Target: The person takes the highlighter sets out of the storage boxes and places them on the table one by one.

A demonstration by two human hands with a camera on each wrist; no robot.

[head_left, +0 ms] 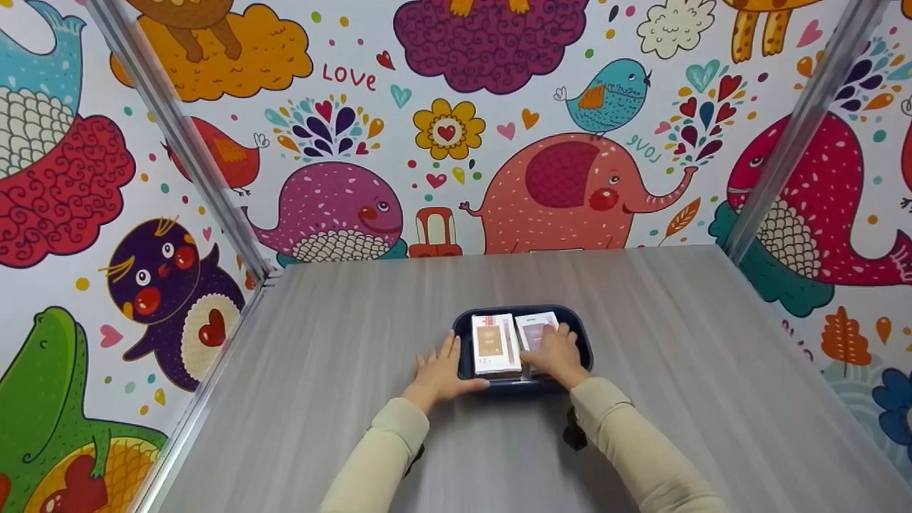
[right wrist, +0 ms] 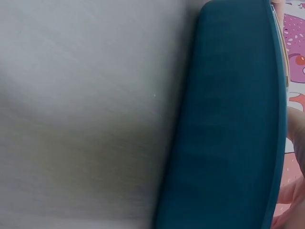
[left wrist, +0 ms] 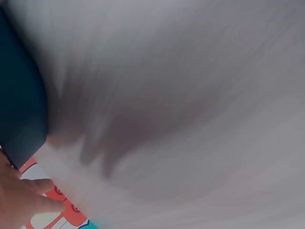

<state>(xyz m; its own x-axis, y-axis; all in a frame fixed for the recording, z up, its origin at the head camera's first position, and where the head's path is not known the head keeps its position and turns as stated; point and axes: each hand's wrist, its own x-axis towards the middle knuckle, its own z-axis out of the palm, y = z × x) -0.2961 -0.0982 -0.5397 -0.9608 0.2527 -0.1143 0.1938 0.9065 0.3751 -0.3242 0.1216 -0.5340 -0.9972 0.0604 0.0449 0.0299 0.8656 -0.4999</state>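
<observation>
A dark blue bin [head_left: 524, 387] with rounded corners holds two small white boxes side by side. The left box [head_left: 497, 345] has an orange-brown panel on its top; the right box [head_left: 536, 328] has a pale purple one, partly covered by my right hand [head_left: 559, 355]. That hand grips the right box, thumb along its left side and fingers over its far right side. My left hand [head_left: 438, 374] touches the bin's left front corner, fingers spread and thumb along the front rim. The bin's outer wall [right wrist: 221, 119] fills much of the right wrist view.
The bin stands on a grey wood-grain table [head_left: 342, 320]. Walls printed with cartoon animals [head_left: 342, 206] rise at the back and both sides, with metal posts [head_left: 178, 135] at the corners.
</observation>
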